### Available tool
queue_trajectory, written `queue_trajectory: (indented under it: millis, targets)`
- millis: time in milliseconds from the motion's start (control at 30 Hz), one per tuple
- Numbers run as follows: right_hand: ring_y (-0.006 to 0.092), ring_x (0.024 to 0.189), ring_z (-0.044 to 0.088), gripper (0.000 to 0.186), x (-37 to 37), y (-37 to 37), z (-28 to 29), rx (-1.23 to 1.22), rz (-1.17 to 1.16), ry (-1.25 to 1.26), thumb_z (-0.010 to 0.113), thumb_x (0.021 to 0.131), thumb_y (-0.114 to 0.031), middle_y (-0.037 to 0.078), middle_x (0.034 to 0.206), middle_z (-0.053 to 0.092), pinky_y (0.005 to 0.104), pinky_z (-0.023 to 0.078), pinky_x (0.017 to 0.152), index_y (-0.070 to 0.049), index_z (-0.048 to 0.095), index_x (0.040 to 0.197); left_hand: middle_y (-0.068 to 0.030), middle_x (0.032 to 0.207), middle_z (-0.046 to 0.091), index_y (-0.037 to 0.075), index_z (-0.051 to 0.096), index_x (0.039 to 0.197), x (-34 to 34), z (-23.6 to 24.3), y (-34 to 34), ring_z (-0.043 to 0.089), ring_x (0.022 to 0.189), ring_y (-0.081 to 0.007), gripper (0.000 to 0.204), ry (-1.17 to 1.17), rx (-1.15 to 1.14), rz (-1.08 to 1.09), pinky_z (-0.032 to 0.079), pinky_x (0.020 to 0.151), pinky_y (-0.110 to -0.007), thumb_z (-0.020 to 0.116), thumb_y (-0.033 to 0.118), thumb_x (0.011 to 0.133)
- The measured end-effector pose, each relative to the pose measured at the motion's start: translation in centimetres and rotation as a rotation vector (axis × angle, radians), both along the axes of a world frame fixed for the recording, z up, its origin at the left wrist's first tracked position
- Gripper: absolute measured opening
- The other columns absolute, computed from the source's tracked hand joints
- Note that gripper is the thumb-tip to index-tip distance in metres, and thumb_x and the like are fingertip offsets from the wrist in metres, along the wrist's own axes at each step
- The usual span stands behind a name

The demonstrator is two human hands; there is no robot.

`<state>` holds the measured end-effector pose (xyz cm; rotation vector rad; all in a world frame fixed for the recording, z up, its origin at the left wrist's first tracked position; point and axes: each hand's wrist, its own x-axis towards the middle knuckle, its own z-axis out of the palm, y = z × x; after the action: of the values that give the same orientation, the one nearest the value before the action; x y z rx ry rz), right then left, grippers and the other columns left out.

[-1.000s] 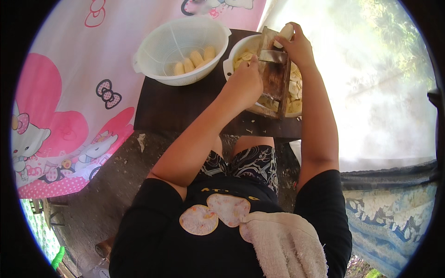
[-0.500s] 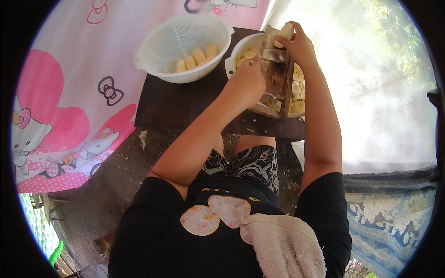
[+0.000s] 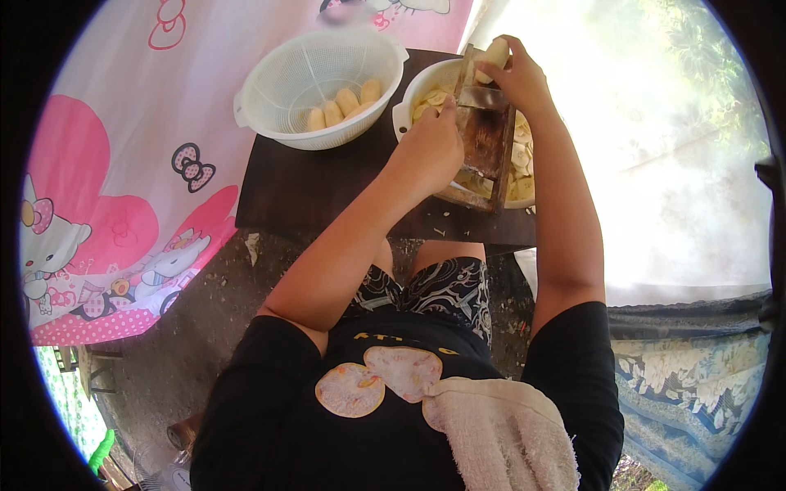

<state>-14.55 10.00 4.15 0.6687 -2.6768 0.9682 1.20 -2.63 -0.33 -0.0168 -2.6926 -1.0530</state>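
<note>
A wooden slicer (image 3: 487,141) with a metal blade (image 3: 483,98) lies tilted across a white basin (image 3: 402,119). My left hand (image 3: 431,149) grips the slicer's left side, fingers closed on its edge. In my right hand (image 3: 526,82) is a peeled banana (image 3: 494,57), held at the far end of the slicer, just beyond the blade. Pale round banana slices (image 3: 521,157) fill much of the basin under the slicer. To the left stands a white mesh colander (image 3: 278,94) with several whole peeled bananas (image 3: 347,101) in it.
The colander and basin stand on a dark table (image 3: 315,188), small scraps near its front edge. A pink patterned curtain (image 3: 123,213) hangs at left, a bright white sheet (image 3: 647,188) at right. A beige towel (image 3: 503,430) lies over my shirt.
My right hand and the banana have shifted slightly toward the far end of the slicer. My left hand keeps its hold. The whole view has moved a little.
</note>
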Motion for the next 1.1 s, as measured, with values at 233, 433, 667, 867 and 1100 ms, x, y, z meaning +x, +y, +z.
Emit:
queue_trajectory:
  millis: [233,433,667,867,1100]
  targets:
    - [0.0364,0.105,0.063,0.063,10.1,4.5,-2.5,-0.097,0.263,0.151,0.077,0.074,-0.025,0.020,0.116,0.064,0.0408,0.049,0.092,-0.008,0.052,0.129,-0.0313,0.119,0.052,-0.009,0.030,0.144,-0.4,-0.5,0.2,0.058,0.106,-0.0438,0.056,-0.009,0.029,0.033,0.048,0.092,-0.046,0.041,0.012,0.093]
    - [0.0289,0.104,0.063,0.067,1.4,0.4,0.0,0.048,-0.116,-0.007,0.071,0.081,-0.039,0.018,0.115,0.064,0.0372,0.050,0.087,-0.010,0.046,0.137,-0.0312,0.118,0.052,-0.007,0.030,0.144,-0.5,-0.6,-0.1,0.058,0.105,-0.0443,0.056,0.002,0.019,0.002,0.048,0.092,-0.046,0.042,0.015,0.094]
    - [0.0298,0.111,0.061,0.060,8.2,3.8,-0.8,0.027,0.193,0.058,0.073,0.080,-0.030,0.017,0.121,0.062,0.0378,0.048,0.093,-0.008,0.050,0.132,-0.0294,0.121,0.052,-0.005,0.035,0.143,-0.1,-0.1,0.4,0.055,0.111,-0.0434,0.051,-0.045,0.088,0.033,0.044,0.097,-0.046,0.041,0.015,0.097]
    - [0.0383,0.110,0.058,0.063,5.4,1.8,-2.0,-0.060,0.101,0.199,0.077,0.074,-0.038,0.020,0.112,0.064,0.0446,0.044,0.095,-0.011,0.054,0.126,-0.0318,0.117,0.052,-0.009,0.032,0.143,-0.7,-1.0,-0.6,0.057,0.105,-0.0447,0.055,0.023,0.043,0.015,0.047,0.092,-0.047,0.042,0.015,0.094]
    - [0.0337,0.113,0.060,0.061,4.4,2.1,-1.0,0.095,-0.020,0.174,0.074,0.078,-0.033,0.015,0.119,0.063,0.0404,0.047,0.094,-0.009,0.053,0.130,-0.0317,0.119,0.051,-0.009,0.031,0.143,-0.3,-0.3,0.1,0.058,0.105,-0.0441,0.055,0.030,0.054,0.000,0.048,0.091,-0.047,0.042,0.015,0.094]
